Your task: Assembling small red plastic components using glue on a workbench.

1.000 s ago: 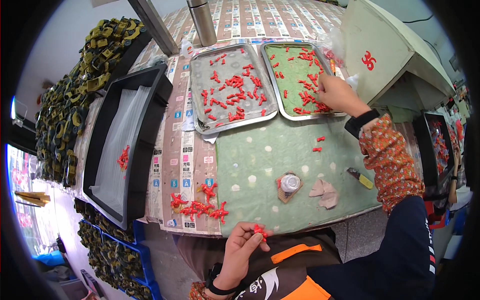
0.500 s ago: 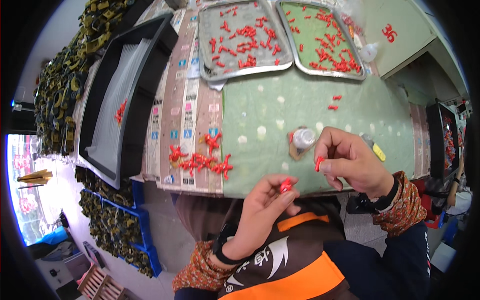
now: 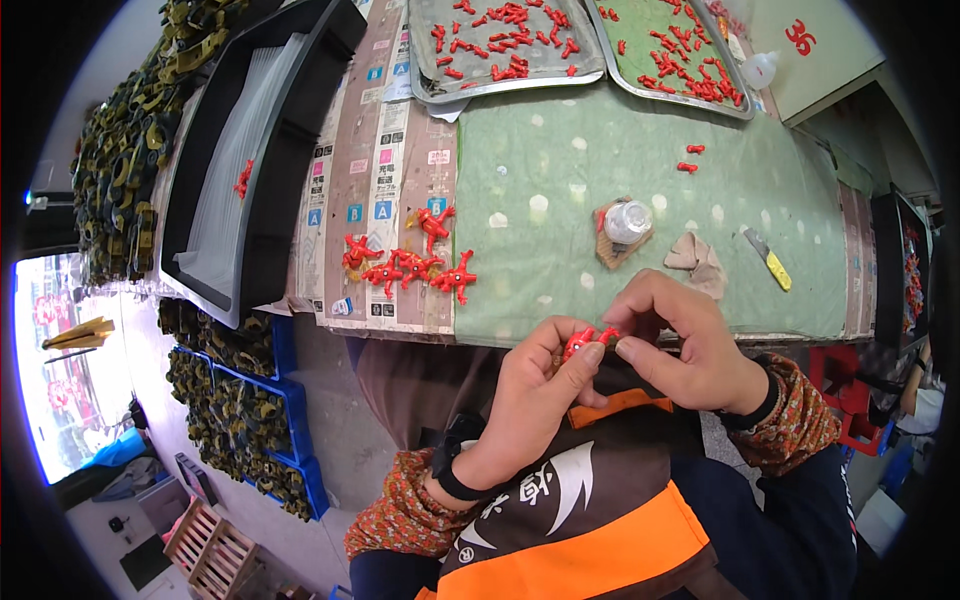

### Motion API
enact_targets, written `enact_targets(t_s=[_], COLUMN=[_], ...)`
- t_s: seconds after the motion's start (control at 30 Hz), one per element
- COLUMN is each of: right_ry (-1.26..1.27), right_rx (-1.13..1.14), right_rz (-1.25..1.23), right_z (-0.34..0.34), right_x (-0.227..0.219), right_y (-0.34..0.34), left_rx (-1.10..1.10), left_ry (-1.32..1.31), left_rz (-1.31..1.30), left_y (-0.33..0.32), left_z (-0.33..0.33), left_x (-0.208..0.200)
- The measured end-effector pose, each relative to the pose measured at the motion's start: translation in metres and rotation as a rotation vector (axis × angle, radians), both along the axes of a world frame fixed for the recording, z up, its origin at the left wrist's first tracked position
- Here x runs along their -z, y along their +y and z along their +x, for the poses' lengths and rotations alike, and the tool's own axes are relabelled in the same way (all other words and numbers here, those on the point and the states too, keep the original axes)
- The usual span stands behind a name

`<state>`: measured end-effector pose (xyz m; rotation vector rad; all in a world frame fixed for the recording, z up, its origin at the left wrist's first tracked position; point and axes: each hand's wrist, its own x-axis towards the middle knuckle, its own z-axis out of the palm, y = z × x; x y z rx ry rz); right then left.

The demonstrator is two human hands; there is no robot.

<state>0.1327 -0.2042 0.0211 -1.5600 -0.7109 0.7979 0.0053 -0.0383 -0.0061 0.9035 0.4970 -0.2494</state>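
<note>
My left hand [image 3: 535, 400] pinches a small red toy figure [image 3: 577, 343] between thumb and fingers, just off the table's near edge. My right hand [image 3: 690, 350] is closed on a small red toy piece [image 3: 608, 335], held against the figure's right side. Whether the two parts are joined, I cannot tell. Left of the green cloth lies a cluster of red toy figures [image 3: 410, 265] with some yellow bits. Beyond my hands stands a small clear container [image 3: 628, 222] on a brown pad. A crumpled beige cloth [image 3: 697, 262] and a yellow-handled cutter knife [image 3: 770, 262] lie near my right hand.
Two metal trays of red pieces stand at the back, the left tray [image 3: 510, 93] grey inside and the right tray [image 3: 682, 102] green. Two loose red pieces [image 3: 689, 158] lie on the green cloth [image 3: 530, 270]. A long black bin [image 3: 285, 140] is at the left.
My right hand has come left and brought its red piece to the figure in my left hand. The view has shifted, and the beige cloth now shows.
</note>
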Motion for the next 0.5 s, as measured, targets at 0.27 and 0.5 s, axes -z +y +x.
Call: enact_targets(t_s=[0.27, 0.5], right_ry=[-0.706, 0.415], right_rx=[-0.066, 0.113], right_rz=[0.005, -0.158], right_z=[0.003, 0.007], right_x=[0.008, 0.003], right_y=[0.002, -0.006], left_rx=[-0.015, -0.035], left_ry=[-0.113, -0.065], left_rz=[0.552, 0.156], left_y=[-0.006, 0.008], left_z=[-0.006, -0.005], left_x=[0.006, -0.004])
